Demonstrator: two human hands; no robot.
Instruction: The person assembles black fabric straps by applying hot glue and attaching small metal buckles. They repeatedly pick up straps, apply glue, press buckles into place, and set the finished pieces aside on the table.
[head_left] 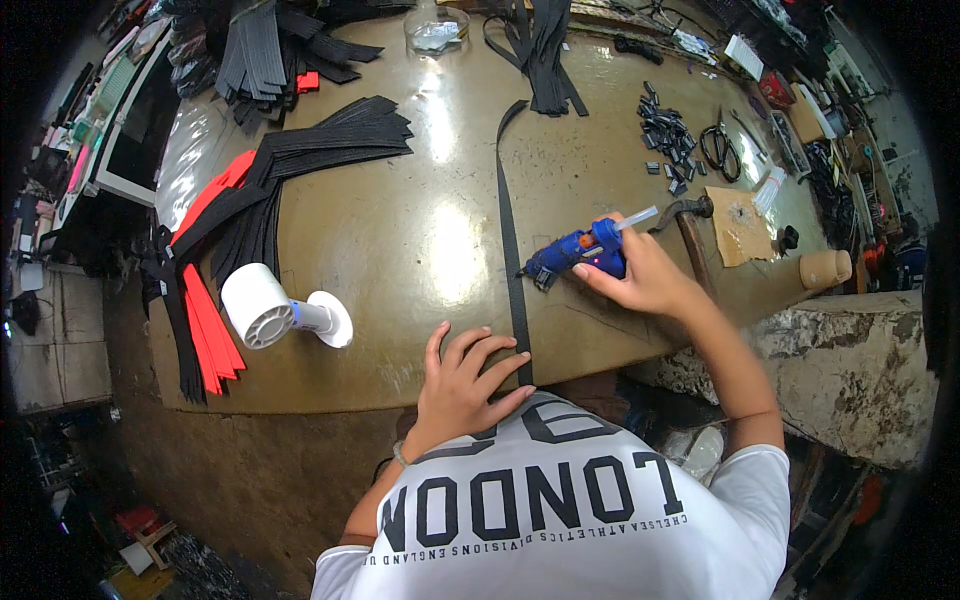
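Black strap (511,240) lies pinned under the flat, open left hand (465,385), right hand (640,275) fingers gripping a blue glue gun (575,255).

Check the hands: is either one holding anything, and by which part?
Right hand holds the blue glue gun by its rear body and handle. Left hand holds nothing; it presses flat on the black strap.

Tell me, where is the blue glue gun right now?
The blue glue gun is in the right hand, its tip beside the long black strap on the table, with a hammer just beyond.
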